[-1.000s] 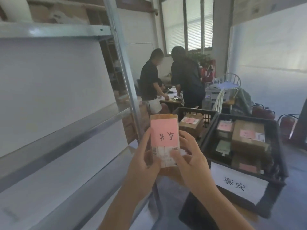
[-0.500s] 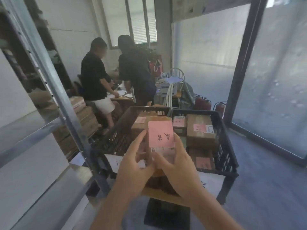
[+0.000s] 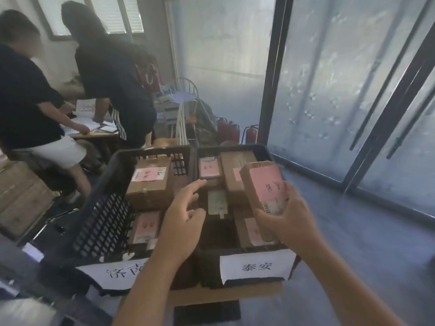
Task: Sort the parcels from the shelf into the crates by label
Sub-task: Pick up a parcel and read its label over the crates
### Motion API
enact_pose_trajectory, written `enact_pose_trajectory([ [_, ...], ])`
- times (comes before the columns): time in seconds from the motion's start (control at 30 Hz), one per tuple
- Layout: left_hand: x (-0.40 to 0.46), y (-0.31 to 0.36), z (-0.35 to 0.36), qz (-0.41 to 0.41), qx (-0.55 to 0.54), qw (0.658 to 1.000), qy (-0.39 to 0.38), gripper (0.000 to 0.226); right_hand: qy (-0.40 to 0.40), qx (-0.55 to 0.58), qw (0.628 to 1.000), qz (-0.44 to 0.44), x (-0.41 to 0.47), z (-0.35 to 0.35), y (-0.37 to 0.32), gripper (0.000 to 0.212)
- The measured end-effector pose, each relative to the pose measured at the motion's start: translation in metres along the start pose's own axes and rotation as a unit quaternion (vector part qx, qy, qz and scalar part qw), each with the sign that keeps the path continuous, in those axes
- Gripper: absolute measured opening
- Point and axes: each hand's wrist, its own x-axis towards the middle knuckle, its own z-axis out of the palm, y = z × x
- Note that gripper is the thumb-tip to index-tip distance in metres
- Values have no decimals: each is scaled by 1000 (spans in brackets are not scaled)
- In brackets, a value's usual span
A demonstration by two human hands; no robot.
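Note:
My right hand (image 3: pixel 288 216) grips a small brown parcel (image 3: pixel 262 184) with a pink handwritten label, held tilted above the right black crate (image 3: pixel 266 150). My left hand (image 3: pixel 184 214) is free, fingers spread, hovering over the wall between the two crates. The left black crate (image 3: pixel 103 203) holds brown boxes with pink labels, one of them large (image 3: pixel 149 184). The right crate holds several pink-labelled parcels too. A white paper sign (image 3: pixel 256 267) hangs on the front of the right crate, another sign (image 3: pixel 117 272) on the left crate.
Two people in dark shirts (image 3: pixel 113 74) bend over a desk at the back left. A chair, clutter and red fire extinguishers (image 3: pixel 231 131) stand behind the crates. Frosted glass doors (image 3: pixel 353 90) line the right side. A metal shelf edge (image 3: pixel 28 274) shows at lower left.
My view has turned right from the shelf to the crates. My left hand has let go of the parcel; my right hand has carried it over the right crate.

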Motion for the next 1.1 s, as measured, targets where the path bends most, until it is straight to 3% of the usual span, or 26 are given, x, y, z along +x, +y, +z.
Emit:
enact_pose_trajectory([
  [0.13,46,-23,2,-46,26,998,44,54,-75,-82,994,12,37,3,23,95],
  [0.27,82,-38,15,-91,52,991,78,52,-152,-131,979,44,63,45,34,89],
  [0.4,108,-54,29,-130,87,985,77,51,-308,-170,932,84,75,97,26,86],
  [0.53,129,-71,37,-137,100,982,86,51,-365,-201,905,82,101,126,18,81],
  [0.7,135,-92,52,-151,110,979,77,53,-506,-187,821,185,114,150,17,113],
  [0.87,137,-106,54,-160,140,975,57,52,-521,-155,813,209,118,156,20,113],
  [1.1,142,-106,50,-162,107,981,29,51,-411,-182,875,178,119,176,22,120],
])
